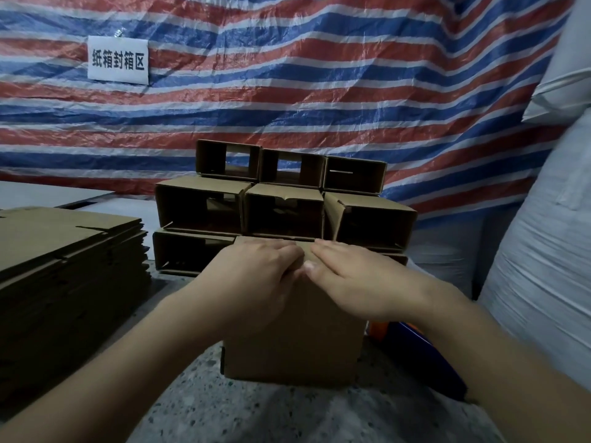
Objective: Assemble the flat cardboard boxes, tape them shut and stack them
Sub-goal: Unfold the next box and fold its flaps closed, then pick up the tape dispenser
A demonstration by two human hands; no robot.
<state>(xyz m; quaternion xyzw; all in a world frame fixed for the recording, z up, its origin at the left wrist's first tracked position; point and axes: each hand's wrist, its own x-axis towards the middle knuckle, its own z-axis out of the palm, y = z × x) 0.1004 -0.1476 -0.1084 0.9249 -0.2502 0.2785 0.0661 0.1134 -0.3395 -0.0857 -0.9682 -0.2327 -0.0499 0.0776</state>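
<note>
Both hands, left hand and right hand, press atop the cardboard box.

**Both hands press down on a box top**

The left hand and right hand lie flat, fingertips meeting, on the top of an upright cardboard box on the speckled floor. Behind it stand stacked open boxes; a pile of flat cardboard lies left, before a striped tarp bearing a white sign.
</note>
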